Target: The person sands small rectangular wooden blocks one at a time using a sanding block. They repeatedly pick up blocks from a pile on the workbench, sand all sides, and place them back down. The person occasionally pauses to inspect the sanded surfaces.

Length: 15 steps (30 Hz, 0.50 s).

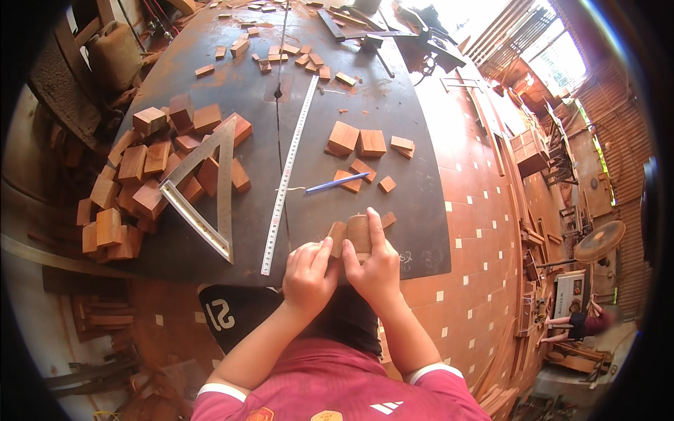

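At the table's near edge, my right hand [375,270] is closed on a brown wood block [359,237], its index finger stretched along the right side. Just left of it, my left hand [307,272] pinches a thinner, reddish wood piece [338,238]; the two pieces are close together, and whether they touch I cannot tell. A small wood offcut [388,220] lies by my right fingertip. Beyond my hands, a blue pen [338,183] rests across small wood pieces. Larger wood blocks [342,138] sit farther off.
A long white ruler [289,168] lies along the dark table [246,77]. Left of it, a triangular square [223,189] leans over piled wood blocks [133,165]. Offcuts [279,59] and dark metal tools [372,42] occupy the far end. A person [590,321] is at the far right.
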{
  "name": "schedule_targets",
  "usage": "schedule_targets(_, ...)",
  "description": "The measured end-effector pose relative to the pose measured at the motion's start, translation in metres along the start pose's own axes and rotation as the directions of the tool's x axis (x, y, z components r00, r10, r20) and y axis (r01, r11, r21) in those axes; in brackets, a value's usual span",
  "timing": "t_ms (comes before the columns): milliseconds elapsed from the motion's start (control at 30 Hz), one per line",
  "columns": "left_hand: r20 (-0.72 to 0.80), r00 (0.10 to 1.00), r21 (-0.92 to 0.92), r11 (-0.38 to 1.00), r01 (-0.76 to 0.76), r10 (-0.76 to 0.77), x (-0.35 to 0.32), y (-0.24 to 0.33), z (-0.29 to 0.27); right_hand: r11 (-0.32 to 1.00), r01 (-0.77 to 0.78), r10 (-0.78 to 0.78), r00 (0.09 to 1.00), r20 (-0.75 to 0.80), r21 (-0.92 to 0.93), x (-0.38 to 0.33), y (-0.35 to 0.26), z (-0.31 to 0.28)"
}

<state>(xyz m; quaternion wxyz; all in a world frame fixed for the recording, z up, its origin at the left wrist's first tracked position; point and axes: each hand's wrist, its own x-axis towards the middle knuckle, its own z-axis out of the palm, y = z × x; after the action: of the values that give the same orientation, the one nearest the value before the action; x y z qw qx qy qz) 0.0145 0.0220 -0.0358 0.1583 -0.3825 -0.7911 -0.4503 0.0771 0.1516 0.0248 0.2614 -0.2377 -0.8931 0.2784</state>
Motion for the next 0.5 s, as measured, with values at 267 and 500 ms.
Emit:
schedule_targets(267,-0.015,1.0,-0.013,1.0,-0.003,0.003,0.001,0.002,-0.002,0.994,0.107,-0.107,0.994,0.012,0.009,-0.027,-0.013,-0.01)
schedule_targets(500,0.017,1.0,0.005,1.0,-0.013,0.012,0.001,-0.001,-0.006,0.997,0.073,-0.071,0.995,0.065,-0.018,-0.048,-0.025,-0.01)
